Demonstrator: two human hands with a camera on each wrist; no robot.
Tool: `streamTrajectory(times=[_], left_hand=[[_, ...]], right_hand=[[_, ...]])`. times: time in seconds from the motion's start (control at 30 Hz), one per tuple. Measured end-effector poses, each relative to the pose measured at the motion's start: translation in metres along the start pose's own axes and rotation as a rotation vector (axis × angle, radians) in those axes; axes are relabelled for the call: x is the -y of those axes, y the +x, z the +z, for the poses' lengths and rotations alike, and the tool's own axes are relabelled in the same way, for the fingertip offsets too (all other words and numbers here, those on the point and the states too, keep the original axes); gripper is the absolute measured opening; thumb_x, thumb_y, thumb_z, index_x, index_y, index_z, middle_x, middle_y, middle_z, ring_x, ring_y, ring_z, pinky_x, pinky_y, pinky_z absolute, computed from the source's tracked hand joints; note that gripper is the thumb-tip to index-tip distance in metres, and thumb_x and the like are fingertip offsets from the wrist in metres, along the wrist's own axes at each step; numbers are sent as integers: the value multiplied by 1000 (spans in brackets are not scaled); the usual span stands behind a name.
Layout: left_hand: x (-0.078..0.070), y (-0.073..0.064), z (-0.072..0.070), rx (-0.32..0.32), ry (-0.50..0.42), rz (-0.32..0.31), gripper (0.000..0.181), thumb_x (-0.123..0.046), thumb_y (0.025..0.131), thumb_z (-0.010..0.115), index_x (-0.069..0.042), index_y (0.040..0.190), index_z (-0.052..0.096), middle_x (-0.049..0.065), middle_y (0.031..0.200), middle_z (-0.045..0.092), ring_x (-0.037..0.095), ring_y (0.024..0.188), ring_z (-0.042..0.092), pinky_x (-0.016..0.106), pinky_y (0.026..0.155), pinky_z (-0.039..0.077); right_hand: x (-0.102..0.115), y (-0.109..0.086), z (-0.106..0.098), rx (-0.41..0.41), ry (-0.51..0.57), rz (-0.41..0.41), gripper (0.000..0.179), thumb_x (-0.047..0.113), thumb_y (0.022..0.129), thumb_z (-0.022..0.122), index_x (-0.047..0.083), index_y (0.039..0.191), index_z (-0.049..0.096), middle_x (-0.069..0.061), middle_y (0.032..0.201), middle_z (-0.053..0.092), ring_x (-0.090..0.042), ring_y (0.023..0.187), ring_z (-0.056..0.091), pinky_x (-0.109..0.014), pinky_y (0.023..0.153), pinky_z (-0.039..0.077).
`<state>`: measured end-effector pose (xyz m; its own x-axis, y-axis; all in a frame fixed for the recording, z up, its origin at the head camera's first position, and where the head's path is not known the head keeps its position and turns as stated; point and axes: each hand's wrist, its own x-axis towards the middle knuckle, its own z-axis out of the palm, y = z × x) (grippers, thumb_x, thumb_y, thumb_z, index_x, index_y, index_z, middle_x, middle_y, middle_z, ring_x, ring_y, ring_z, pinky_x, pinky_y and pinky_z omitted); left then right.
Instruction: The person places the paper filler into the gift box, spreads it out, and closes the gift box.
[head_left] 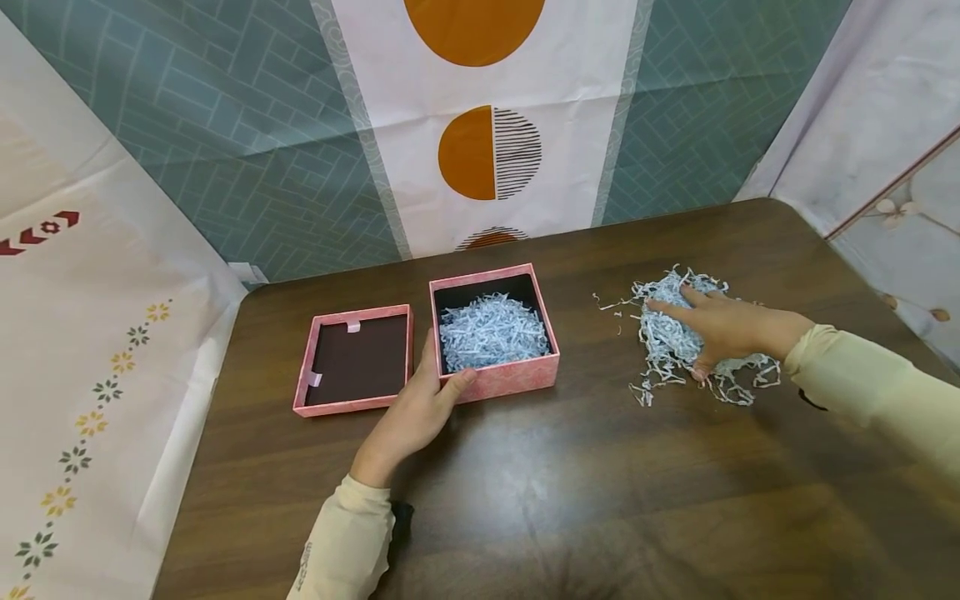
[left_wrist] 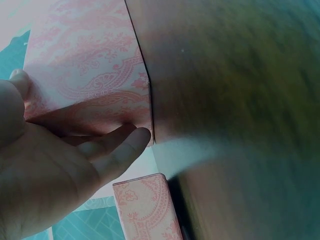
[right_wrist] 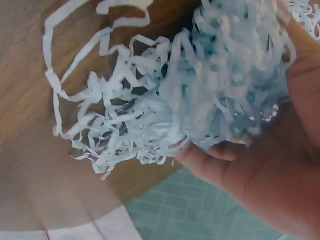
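Observation:
A pink patterned box [head_left: 510, 377] with a dark inside stands on the table, filled with pale blue shredded paper [head_left: 492, 332]. My left hand [head_left: 408, 417] holds its front left corner, the thumb at the front rim and the fingers along the left side; the left wrist view shows the fingers against the box wall [left_wrist: 82, 65]. At the right, my right hand [head_left: 723, 325] grips a loose heap of shredded paper [head_left: 670, 333]. In the right wrist view, thumb and fingers lie around the paper strands [right_wrist: 215, 95], with the far fingertips partly hidden.
Left of the box lies its pink lid [head_left: 360, 358], inside up, with two pale ribbon tabs. Stray paper strips [head_left: 618, 304] lie on the brown table [head_left: 525, 500] beside the heap. Patterned cloth hangings [head_left: 285, 167] rise behind the table and at both sides.

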<state>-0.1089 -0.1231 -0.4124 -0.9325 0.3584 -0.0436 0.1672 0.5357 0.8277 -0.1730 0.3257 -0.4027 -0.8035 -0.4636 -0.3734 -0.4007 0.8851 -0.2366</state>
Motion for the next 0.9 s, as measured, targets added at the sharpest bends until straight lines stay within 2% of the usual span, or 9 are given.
streamTrajectory(times=[0.13,0.23,0.33,0.47,0.6,0.7,0.8,0.9], left_hand=[[0,0,-1,-6,-1,9,92,-46,102,56,-22,162,-9,7,168,3,25,151,17,52,116,21],[0,0,-1,-5,2,6,92,-46,102,56,-23,162,-9,6,169,3,26,151,16,52,116,21],[-1,-1,-1,1,5,-2,92,-47,102,56,-20,162,-9,6,169,2,25,151,15,52,117,20],[-1,-1,0,4,3,-3,93,-48,102,55,-18,162,-9,6,169,2,24,151,15,51,117,20],[-1,-1,0,-2,-5,13,93,-49,101,55,-22,162,-9,5,169,3,23,150,17,51,116,22],[-1,-1,-1,-6,-5,15,92,-49,101,55,-25,162,-10,4,169,3,23,151,17,51,117,21],[-2,-1,-2,-4,1,0,93,-50,101,54,-23,162,-10,4,169,1,23,151,14,50,117,20],[-2,-2,-2,2,14,-25,94,-52,101,54,-20,162,-11,3,169,-1,23,152,12,50,118,18]], right_hand=[[-7,9,0,-115,-42,-50,100,34,72,90,-2,151,40,-48,139,35,-67,126,36,-73,95,37],[-14,17,1,-205,-41,-89,73,19,82,86,-12,138,51,-44,132,47,-61,122,46,-67,96,41],[-19,22,-1,-264,-49,-117,57,3,84,79,-17,131,54,-41,125,56,-56,115,54,-63,94,45],[-18,24,-12,-270,-40,-73,56,0,84,74,-20,132,51,-41,127,55,-56,116,54,-63,96,44],[-9,22,-35,-304,-22,-17,60,10,89,75,-22,133,49,-41,133,50,-57,119,51,-63,98,42],[1,19,-54,-355,8,0,67,17,91,76,-21,138,45,-40,136,48,-56,122,50,-63,100,40],[12,15,-71,-406,49,24,72,23,94,74,-17,143,41,-39,137,48,-55,124,48,-65,99,39],[24,11,-87,-471,77,40,66,30,95,72,-11,142,49,-36,131,56,-51,115,56,-64,93,42]])
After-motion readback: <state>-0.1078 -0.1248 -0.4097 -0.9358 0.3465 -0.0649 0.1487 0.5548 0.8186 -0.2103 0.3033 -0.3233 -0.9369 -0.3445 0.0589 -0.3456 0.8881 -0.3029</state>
